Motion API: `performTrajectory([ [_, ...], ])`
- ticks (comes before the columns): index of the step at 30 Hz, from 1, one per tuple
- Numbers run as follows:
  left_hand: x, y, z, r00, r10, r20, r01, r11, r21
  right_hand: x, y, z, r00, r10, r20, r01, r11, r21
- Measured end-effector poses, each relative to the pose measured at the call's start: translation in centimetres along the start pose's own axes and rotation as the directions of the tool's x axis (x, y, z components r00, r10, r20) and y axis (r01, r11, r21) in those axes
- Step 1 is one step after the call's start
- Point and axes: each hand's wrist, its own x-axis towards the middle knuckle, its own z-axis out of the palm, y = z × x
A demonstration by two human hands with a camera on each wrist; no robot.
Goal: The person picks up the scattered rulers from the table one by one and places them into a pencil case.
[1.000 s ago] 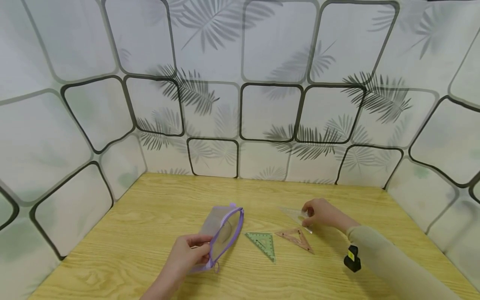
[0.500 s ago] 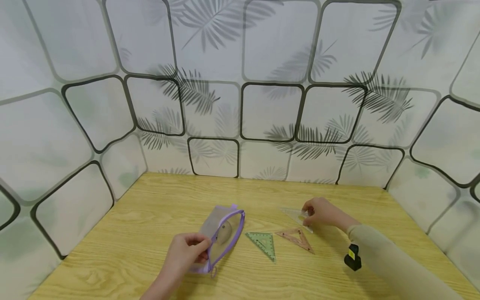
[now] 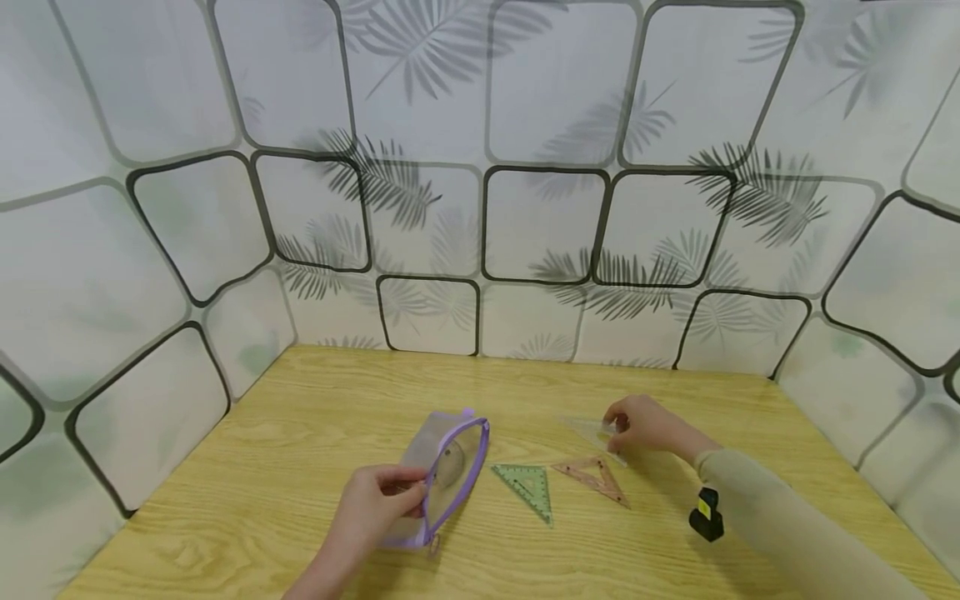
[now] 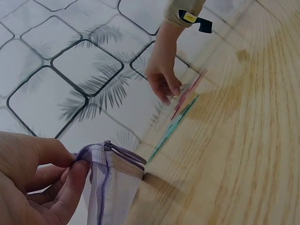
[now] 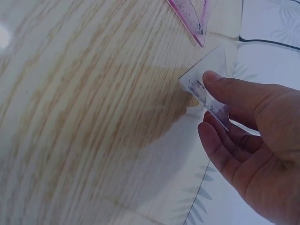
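Observation:
My left hand pinches the purple-trimmed rim of a see-through zip pouch, thumb against fingers. The pouch's mouth gapes toward the right, and a clear, rounded piece shows inside it. At the right, my right hand holds a clear set square by one edge, thumb on the near face and fingers behind. In the right wrist view that set square stands tilted up from the table. Between the hands lie a green set square and a pinkish-orange set square, side by side.
The wood-grain table carries everything. A patterned cloth wall encloses it at the back and on both sides. A black device with a yellow label is worn on the right sleeve.
The pouch's rim has shifted slightly, and the left fingers have changed their hold on it. More of the rounded piece inside shows now. The right hand has stayed nearly still with the clear set square.

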Motion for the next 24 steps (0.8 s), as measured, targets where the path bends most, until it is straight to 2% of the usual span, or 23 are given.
performTrajectory([
  [7, -0.3, 0.3, 0.17, 0.999, 0.053, 0.005, -0.053, 0.998, 0.036, 0.09, 0.0, 0.02, 1.0, -0.002, 0.003, 0.002, 1.0, -0.014],
  [12, -0.46, 0.62, 0.26, 0.997, 0.064, 0.035, -0.066, 0.997, 0.047, 0.11, 0.31, 0.08, 1.0, -0.006, 0.009, 0.006, 1.0, -0.018],
  [19, -0.4, 0.33, 0.45, 0.998, 0.052, 0.023, -0.052, 0.999, 0.01, 0.21, 0.27, -0.13, 0.999, -0.03, 0.011, 0.03, 1.0, -0.01],
  [24, -0.46, 0.39, 0.41, 1.0, 0.026, 0.003, -0.026, 1.0, -0.004, 0.08, 0.2, -0.72, 0.999, -0.032, 0.023, 0.031, 0.999, 0.043],
])
